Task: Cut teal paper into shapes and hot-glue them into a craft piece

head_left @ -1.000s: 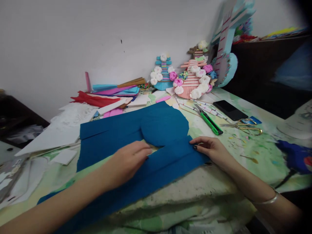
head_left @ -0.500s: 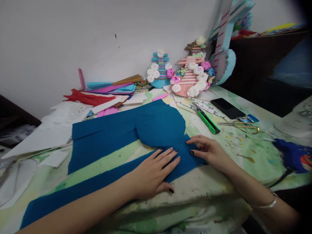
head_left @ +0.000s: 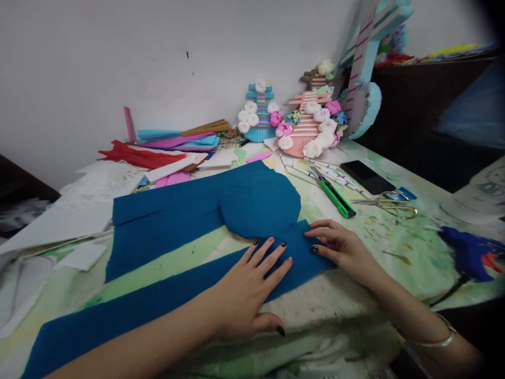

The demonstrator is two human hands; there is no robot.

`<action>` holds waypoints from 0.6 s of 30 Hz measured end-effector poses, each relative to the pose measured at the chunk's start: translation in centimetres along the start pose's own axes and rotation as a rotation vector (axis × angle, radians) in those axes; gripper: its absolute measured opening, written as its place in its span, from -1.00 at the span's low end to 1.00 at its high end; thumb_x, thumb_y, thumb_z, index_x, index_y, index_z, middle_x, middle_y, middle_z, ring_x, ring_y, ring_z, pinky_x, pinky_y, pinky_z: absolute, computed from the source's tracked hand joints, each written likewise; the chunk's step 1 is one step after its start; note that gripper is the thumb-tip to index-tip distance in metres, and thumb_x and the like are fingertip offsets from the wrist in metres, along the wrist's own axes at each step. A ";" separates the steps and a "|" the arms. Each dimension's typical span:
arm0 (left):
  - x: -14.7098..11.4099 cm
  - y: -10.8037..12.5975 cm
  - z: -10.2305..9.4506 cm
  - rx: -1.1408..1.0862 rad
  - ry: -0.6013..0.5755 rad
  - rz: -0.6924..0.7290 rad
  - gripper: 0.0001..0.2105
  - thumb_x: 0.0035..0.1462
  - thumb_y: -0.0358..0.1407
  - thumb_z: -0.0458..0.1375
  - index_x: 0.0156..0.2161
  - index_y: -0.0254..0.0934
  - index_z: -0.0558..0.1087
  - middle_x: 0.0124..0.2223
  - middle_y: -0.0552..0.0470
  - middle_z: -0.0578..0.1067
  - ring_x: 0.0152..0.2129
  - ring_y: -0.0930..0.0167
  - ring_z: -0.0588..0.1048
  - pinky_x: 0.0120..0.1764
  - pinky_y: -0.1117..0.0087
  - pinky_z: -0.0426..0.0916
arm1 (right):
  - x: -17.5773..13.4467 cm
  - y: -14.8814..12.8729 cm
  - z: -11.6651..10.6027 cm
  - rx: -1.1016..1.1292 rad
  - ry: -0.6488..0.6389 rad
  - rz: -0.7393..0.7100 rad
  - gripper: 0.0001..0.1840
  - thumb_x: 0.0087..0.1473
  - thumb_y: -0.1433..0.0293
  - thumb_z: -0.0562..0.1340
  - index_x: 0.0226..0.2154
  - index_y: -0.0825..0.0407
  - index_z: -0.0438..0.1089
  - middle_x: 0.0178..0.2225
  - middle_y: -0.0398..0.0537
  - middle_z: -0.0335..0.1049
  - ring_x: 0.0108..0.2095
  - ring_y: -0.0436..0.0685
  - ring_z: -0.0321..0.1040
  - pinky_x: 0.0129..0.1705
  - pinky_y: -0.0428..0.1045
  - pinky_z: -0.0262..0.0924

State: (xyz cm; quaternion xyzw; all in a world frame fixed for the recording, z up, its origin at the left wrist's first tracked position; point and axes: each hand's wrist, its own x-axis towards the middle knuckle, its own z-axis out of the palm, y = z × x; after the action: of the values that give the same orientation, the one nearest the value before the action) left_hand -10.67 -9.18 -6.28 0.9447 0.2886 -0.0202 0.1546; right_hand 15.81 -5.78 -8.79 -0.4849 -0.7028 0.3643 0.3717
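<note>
Where the blue felt sheet (head_left: 169, 221) lies spread across the middle of the desk (head_left: 394, 237), both hands rest flat on its right near corner. The left hand (head_left: 244, 289) has its fingers spread wide and pressed palm-down on the near strip, gripping nothing; the right hand (head_left: 339, 247) sits just beside it at the right edge, fingers loosely extended and touching the cloth, its grip open too. A long opening shows between the near strip and the far part, with the paint-stained desk visible through it. Judging by how it drapes and lies limp, the sheet is light, soft and floppy, likely to bend or shift if lifted by one point; the edges and corners look best for pinching. Farther right lie a green utility knife (head_left: 335, 195), gold-handled scissors (head_left: 389, 202) and a black phone (head_left: 366, 176).
</note>
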 end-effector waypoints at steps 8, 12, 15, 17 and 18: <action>-0.4 0.6 0.2 -0.015 0.002 -0.017 -0.14 0.08 0.26 -0.20 0.34 -0.20 -0.26 0.38 -0.16 -0.30 0.28 -0.02 -0.36 0.21 -0.16 -0.24 | -0.5 -0.3 0.2 -0.056 0.043 0.004 -0.78 0.02 0.29 0.23 -0.26 -0.06 0.53 -0.06 0.03 0.26 -0.44 0.01 0.24 -0.48 -0.02 0.24; -0.3 0.9 0.0 -0.018 -0.026 -0.035 -0.12 0.07 0.27 -0.19 0.34 -0.22 -0.25 0.37 -0.18 -0.32 0.27 -0.04 -0.37 0.20 -0.18 -0.23 | -0.6 -0.5 0.2 -0.131 0.075 -0.013 -0.76 0.04 0.30 0.20 -0.21 -0.06 0.50 -0.06 0.05 0.26 -0.48 0.00 0.23 -0.48 0.00 0.27; -0.2 0.9 0.0 -0.014 -0.031 -0.039 -0.12 0.07 0.27 -0.18 0.34 -0.22 -0.26 0.37 -0.18 -0.32 0.27 -0.04 -0.38 0.19 -0.19 -0.23 | -0.6 -1.0 0.2 -0.313 0.139 -0.121 -0.77 0.06 0.35 0.19 -0.22 -0.07 0.50 -0.07 0.06 0.30 -0.31 0.13 0.33 -0.26 0.12 0.32; -0.2 0.9 0.1 -0.011 -0.018 -0.034 -0.13 0.07 0.26 -0.18 0.34 -0.21 -0.26 0.38 -0.17 -0.31 0.27 -0.04 -0.38 0.20 -0.19 -0.23 | -0.8 -1.7 0.4 -0.436 0.187 -0.239 -0.76 0.09 0.40 0.15 -0.22 -0.08 0.50 -0.06 0.06 0.33 -0.10 0.24 0.30 -0.07 0.21 0.24; -0.3 0.9 0.2 -0.009 -0.011 -0.030 -0.13 0.08 0.26 -0.18 0.34 -0.21 -0.26 0.38 -0.17 -0.31 0.27 -0.03 -0.38 0.20 -0.19 -0.24 | -0.8 -2.1 0.7 -0.471 0.193 -0.291 -0.74 0.11 0.42 0.12 -0.21 -0.08 0.49 -0.06 0.06 0.34 -0.04 0.26 0.26 -0.01 0.23 0.20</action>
State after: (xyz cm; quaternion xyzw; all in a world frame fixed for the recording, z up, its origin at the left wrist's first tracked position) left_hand -10.40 -10.07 -6.16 0.9394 0.3022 -0.0264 0.1599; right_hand 14.61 -7.23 -7.44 -0.4845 -0.7916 0.0864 0.3623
